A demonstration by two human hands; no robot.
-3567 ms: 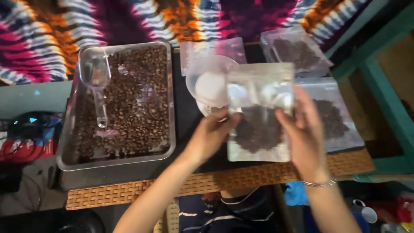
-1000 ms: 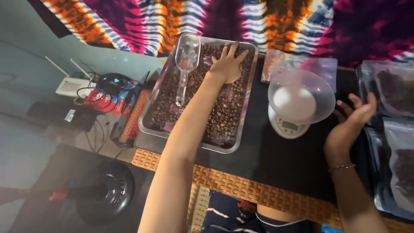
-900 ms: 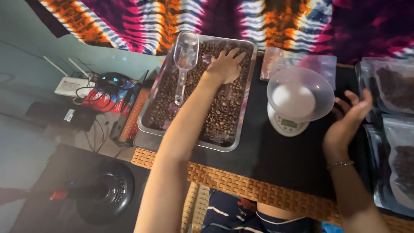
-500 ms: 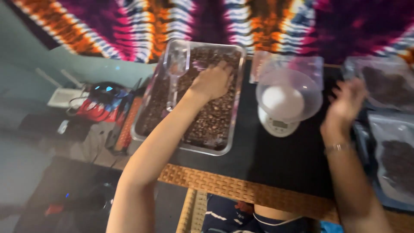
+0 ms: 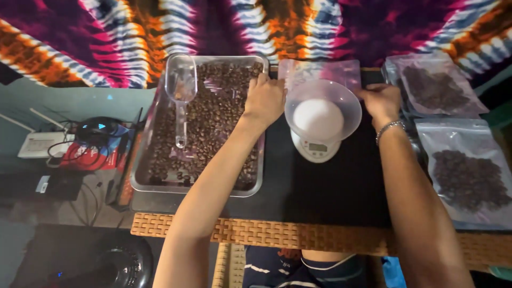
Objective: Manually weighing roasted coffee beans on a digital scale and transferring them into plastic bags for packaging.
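Resting across the black surface (image 5: 330,186), largest first: rectangular metal tray (image 5: 143,181) of brown beans, then clear plastic bowl (image 5: 322,109) on a small white scale. Left hand (image 5: 264,101) curled loosely at tray's right rim, gripping nothing evident. Right hand (image 5: 381,101) fingers pinching an empty clear pouch (image 5: 314,72) behind the bowl; probably light, floppy, slippery, best taken by an edge.

Dim, soft light; slight blur, wide-angle edges.
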